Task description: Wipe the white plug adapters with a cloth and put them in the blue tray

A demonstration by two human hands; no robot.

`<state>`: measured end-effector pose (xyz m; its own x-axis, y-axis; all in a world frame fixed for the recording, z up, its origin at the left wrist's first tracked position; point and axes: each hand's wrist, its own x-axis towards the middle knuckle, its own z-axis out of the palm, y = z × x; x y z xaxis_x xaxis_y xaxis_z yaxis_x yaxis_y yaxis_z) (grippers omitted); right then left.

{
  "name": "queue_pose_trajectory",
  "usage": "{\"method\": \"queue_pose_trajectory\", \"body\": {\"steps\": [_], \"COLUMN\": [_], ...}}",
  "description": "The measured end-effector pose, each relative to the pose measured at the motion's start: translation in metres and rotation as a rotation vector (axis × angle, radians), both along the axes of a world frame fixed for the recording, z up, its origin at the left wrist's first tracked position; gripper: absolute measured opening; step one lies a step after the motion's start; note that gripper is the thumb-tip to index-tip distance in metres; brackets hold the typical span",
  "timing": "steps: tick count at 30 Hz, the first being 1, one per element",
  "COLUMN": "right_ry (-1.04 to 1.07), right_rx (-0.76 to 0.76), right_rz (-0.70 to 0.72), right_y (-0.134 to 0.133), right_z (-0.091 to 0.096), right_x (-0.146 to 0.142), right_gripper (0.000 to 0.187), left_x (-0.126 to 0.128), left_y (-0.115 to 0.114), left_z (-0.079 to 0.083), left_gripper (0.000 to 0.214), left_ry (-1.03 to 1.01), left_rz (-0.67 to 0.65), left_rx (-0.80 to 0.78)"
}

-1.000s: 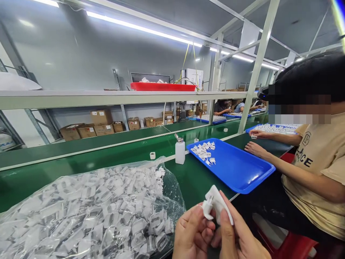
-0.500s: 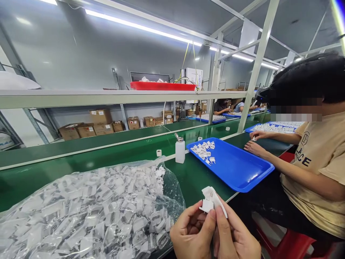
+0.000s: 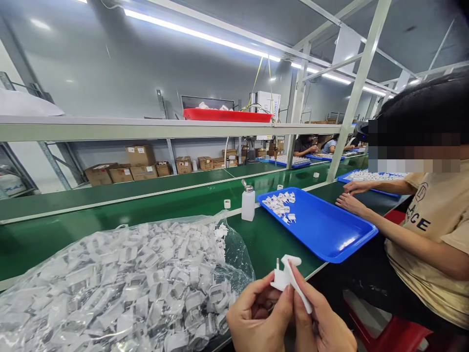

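At the bottom centre both my hands pinch a small white plug part (image 3: 282, 277) with metal pins pointing up. My left hand (image 3: 258, 318) grips its lower left side with thumb and fingers. My right hand (image 3: 322, 325) presses a white cloth (image 3: 298, 288) against the part's right side. Just left of my hands lies a large clear plastic bag (image 3: 120, 283) filled with several white plug parts.
A blue tray (image 3: 322, 227) with a few white parts sits on the green bench, a white bottle (image 3: 248, 203) beside it. A small white part (image 3: 227, 204) rides the green conveyor belt (image 3: 110, 212). A co-worker in a tan shirt (image 3: 432, 244) sits at right.
My hands have shifted slightly and turned the part, so its pins now show on top. The small white part on the conveyor has travelled to the right.
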<state>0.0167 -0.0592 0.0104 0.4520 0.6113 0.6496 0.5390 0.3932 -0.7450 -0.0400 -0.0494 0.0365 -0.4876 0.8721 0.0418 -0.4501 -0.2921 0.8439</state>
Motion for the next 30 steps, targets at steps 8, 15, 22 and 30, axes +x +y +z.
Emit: {"method": "queue_pose_trajectory", "body": {"steps": [8, 15, 22, 30], "right_ry": [0.527, 0.355, 0.912, 0.674], "right_rx": [-0.131, -0.063, -0.028, -0.183], "right_rz": [0.296, 0.0, 0.398, 0.257], "right_y": [0.003, 0.001, 0.009, 0.001], "right_z": [0.009, 0.007, 0.001, 0.004], "right_x": [0.004, 0.004, 0.016, 0.004], "right_gripper": [0.043, 0.045, 0.038, 0.05], "left_x": [0.0, 0.003, -0.003, -0.004], "left_y": [0.006, 0.004, 0.006, 0.006], "left_z": [-0.012, -0.014, -0.012, -0.015], "left_gripper": [0.032, 0.031, 0.033, 0.031], "left_ry": [0.035, 0.022, 0.021, -0.041], "left_rz": [-0.024, -0.068, -0.11, -0.265], "left_rx": [0.035, 0.044, 0.055, 0.082]}}
